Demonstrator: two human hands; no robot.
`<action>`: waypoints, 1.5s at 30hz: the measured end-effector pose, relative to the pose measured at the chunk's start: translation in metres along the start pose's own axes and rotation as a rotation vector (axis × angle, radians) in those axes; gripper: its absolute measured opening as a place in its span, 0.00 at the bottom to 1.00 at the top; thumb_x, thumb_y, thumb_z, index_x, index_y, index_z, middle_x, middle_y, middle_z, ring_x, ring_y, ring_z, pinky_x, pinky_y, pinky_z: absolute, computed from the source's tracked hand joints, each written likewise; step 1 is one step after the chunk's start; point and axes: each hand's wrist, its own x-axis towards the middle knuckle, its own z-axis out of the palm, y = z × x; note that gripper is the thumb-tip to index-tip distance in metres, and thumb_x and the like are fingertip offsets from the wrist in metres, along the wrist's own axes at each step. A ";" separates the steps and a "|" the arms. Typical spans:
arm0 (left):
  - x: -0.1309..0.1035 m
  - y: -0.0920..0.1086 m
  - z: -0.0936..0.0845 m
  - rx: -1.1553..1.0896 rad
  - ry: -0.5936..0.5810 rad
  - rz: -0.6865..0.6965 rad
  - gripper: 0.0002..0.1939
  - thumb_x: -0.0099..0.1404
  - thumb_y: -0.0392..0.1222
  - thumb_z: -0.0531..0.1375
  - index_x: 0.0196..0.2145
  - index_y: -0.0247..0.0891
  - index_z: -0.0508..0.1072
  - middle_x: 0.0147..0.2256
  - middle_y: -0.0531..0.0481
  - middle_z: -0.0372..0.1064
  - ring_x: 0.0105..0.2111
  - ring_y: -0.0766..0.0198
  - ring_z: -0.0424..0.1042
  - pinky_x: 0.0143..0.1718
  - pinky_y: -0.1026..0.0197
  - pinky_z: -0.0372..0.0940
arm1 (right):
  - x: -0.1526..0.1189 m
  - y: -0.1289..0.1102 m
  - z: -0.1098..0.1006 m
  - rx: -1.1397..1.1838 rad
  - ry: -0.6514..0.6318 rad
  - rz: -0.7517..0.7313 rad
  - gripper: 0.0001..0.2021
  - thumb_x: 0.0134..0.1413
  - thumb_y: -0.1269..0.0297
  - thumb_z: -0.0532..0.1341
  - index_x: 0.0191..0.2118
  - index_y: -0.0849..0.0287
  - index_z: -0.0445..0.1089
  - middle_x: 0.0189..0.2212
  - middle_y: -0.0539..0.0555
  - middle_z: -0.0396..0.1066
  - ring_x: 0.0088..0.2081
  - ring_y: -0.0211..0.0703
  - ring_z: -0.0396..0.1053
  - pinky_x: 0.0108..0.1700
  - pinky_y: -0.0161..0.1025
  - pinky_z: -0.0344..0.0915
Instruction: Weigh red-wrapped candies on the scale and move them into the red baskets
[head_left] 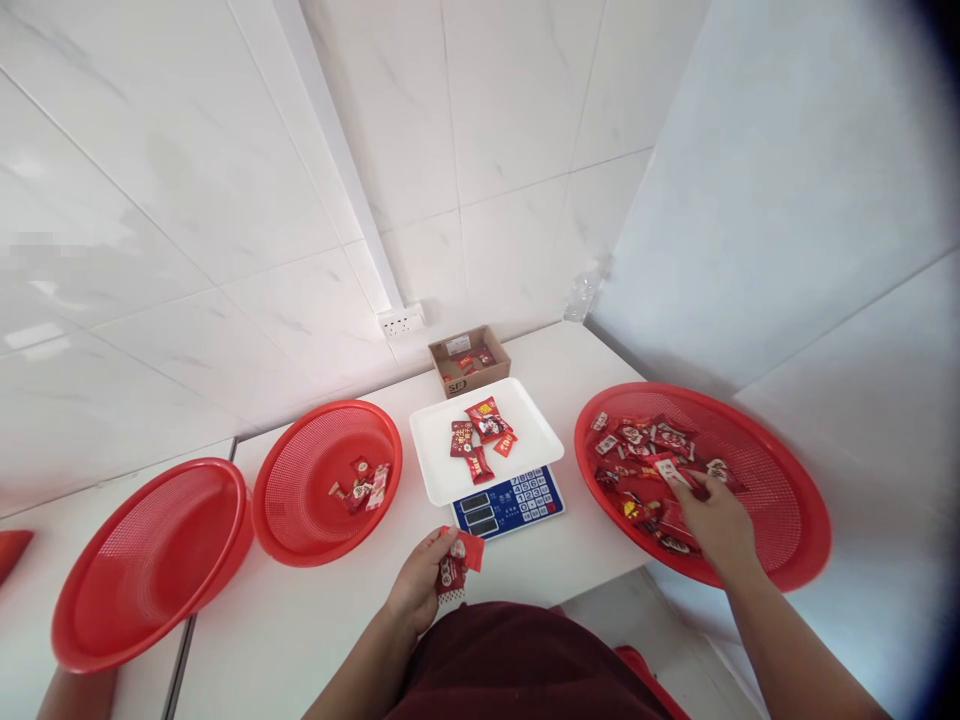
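Observation:
My left hand (pixel 420 580) is closed on red snack packets (pixel 452 572), in front of the scale. My right hand (pixel 712 515) reaches into the large right basket (pixel 787 500), its fingers closed on a small red and white packet (pixel 667 470) above many other packets. Between the hands stands a scale with a blue keypad (pixel 510 505). Several red packets (pixel 487 420) lie on its white tray (pixel 435 470).
A cardboard box (pixel 469 362) with packets stands behind the scale, near a wall socket (pixel 402 320). Left of the scale is a red basket (pixel 300 510) holding a few packets. Another red basket (pixel 157 560) sits farther left, above part of an arm (pixel 79 695).

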 end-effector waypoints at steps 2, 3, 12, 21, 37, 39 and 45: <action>0.000 0.001 0.000 -0.003 -0.018 0.000 0.18 0.47 0.50 0.66 0.25 0.36 0.65 0.19 0.57 0.66 0.18 0.72 0.62 0.23 0.67 0.54 | -0.001 0.000 0.000 -0.001 0.021 -0.039 0.25 0.48 0.51 0.53 0.47 0.62 0.66 0.42 0.66 0.70 0.41 0.59 0.67 0.41 0.51 0.62; 0.000 0.001 0.000 -0.004 -0.032 0.000 0.18 0.47 0.50 0.66 0.25 0.36 0.65 0.19 0.57 0.66 0.19 0.72 0.62 0.23 0.67 0.55 | -0.002 0.000 0.000 -0.005 0.047 -0.084 0.24 0.48 0.53 0.52 0.48 0.63 0.66 0.43 0.66 0.70 0.43 0.59 0.67 0.43 0.52 0.62; 0.000 0.000 0.004 0.075 -0.115 0.023 0.20 0.47 0.52 0.66 0.29 0.35 0.67 0.22 0.54 0.68 0.21 0.70 0.63 0.25 0.65 0.56 | -0.068 -0.054 0.033 0.214 -0.330 -0.365 0.19 0.48 0.56 0.52 0.43 0.60 0.69 0.42 0.61 0.72 0.43 0.51 0.69 0.46 0.47 0.64; -0.011 -0.001 -0.002 0.109 -0.236 0.023 0.18 0.50 0.50 0.65 0.32 0.34 0.69 0.27 0.49 0.70 0.25 0.67 0.66 0.29 0.63 0.59 | -0.172 -0.112 0.056 0.247 -0.928 -0.639 0.15 0.55 0.56 0.51 0.38 0.58 0.71 0.34 0.55 0.74 0.35 0.43 0.69 0.37 0.37 0.62; -0.020 -0.001 -0.026 0.030 -0.400 -0.096 0.12 0.52 0.45 0.64 0.26 0.35 0.67 0.45 0.44 0.68 0.31 0.66 0.67 0.32 0.62 0.61 | -0.238 -0.116 0.066 0.460 -0.889 -0.258 0.10 0.47 0.61 0.57 0.36 0.58 0.66 0.31 0.50 0.73 0.32 0.41 0.68 0.35 0.37 0.62; -0.021 -0.003 -0.022 0.052 -0.434 -0.116 0.11 0.52 0.44 0.64 0.26 0.35 0.67 0.46 0.43 0.68 0.31 0.65 0.67 0.32 0.62 0.61 | -0.240 -0.115 0.064 0.505 -0.863 -0.219 0.12 0.44 0.62 0.59 0.37 0.58 0.67 0.33 0.51 0.73 0.34 0.42 0.68 0.37 0.38 0.63; -0.018 -0.005 0.000 0.016 -0.471 -0.138 0.09 0.53 0.42 0.63 0.26 0.35 0.67 0.37 0.45 0.71 0.31 0.64 0.69 0.35 0.59 0.64 | -0.224 -0.101 0.054 0.593 -0.822 -0.135 0.07 0.43 0.62 0.60 0.28 0.58 0.62 0.24 0.48 0.69 0.27 0.38 0.65 0.31 0.36 0.61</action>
